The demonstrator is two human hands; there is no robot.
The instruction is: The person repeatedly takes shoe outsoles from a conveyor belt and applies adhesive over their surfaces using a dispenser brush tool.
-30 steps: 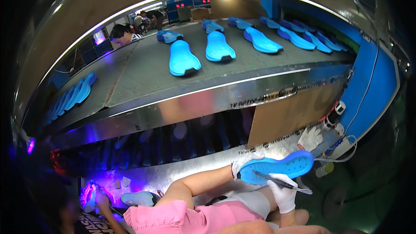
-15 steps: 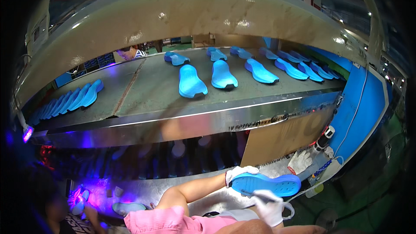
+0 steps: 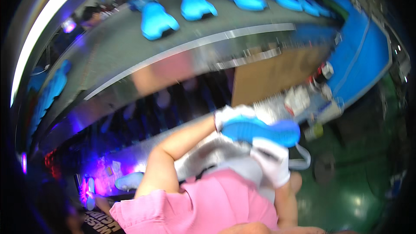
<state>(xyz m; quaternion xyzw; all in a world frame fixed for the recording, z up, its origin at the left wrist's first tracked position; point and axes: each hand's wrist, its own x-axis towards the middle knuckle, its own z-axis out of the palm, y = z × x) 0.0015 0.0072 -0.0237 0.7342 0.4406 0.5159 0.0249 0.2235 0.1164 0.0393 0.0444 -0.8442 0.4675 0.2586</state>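
Note:
My left hand (image 3: 236, 113), in a white glove, grips the left end of a blue shoe sole (image 3: 279, 133). The sole lies lengthwise in front of me, above the metal ledge. Against its lower edge is my right hand (image 3: 271, 158), also white-gloved, with its fingers drawn together. Motion blur and the sole hide what those fingers hold, if anything. A pale looped handle (image 3: 304, 158) shows just right of this hand.
Blue soles (image 3: 158, 21) stand spread along the grey conveyor belt (image 3: 115, 43), with a tight row (image 3: 52, 89) at its left. A cardboard sheet (image 3: 268, 76) leans below the belt. A loose white glove (image 3: 297, 99) lies at right. At lower left, a co-worker's hand (image 3: 102, 203) is near purple-lit shoe parts.
The whole view has tilted and shifted, so the belt now slants up to the right. Both hands and the sole appear higher in the picture. The left hand keeps its grip.

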